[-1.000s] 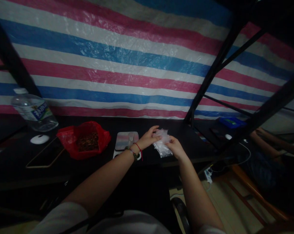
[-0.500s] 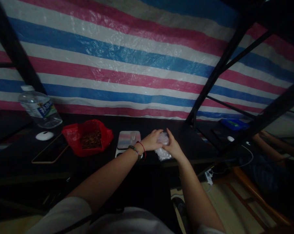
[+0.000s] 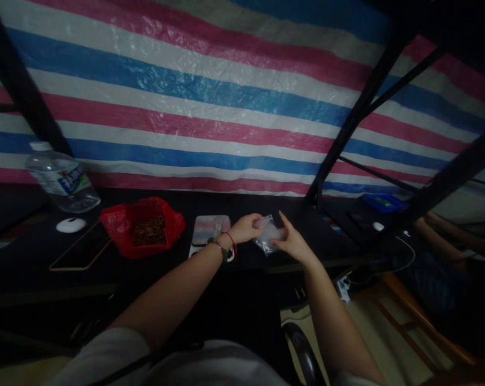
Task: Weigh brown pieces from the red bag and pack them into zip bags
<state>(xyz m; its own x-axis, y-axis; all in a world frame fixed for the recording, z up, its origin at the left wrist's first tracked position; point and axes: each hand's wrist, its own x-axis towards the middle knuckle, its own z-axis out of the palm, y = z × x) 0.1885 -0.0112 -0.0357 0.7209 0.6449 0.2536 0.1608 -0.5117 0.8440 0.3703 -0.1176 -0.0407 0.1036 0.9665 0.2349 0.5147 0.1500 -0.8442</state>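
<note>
Pinched between the fingers of my left hand (image 3: 246,228) is the left edge of a clear plastic zip bag (image 3: 267,236), held just above the black desk. My right hand (image 3: 295,242) is at the bag's right side, index finger stretched out and apart from the thumb. The thumb is close to the bag's edge; whether it touches I cannot tell. Beside my left wrist lies a small digital scale (image 3: 204,229) with a small clear container (image 3: 218,223) on its plate, partly hidden by my wrist.
Left of the scale stands an open red plastic bag (image 3: 173,222) of brown shredded bits. Further left are a phone (image 3: 81,249), a white mouse (image 3: 71,225) and a clear bottle (image 3: 63,179). At right, beyond black frame bars, are a blue tray (image 3: 385,202) and another person's arm (image 3: 437,241).
My hands have moved apart. The bags were bunched between both hands; now one bag lies spread, with my left hand on its edge and my right fingers opened.
</note>
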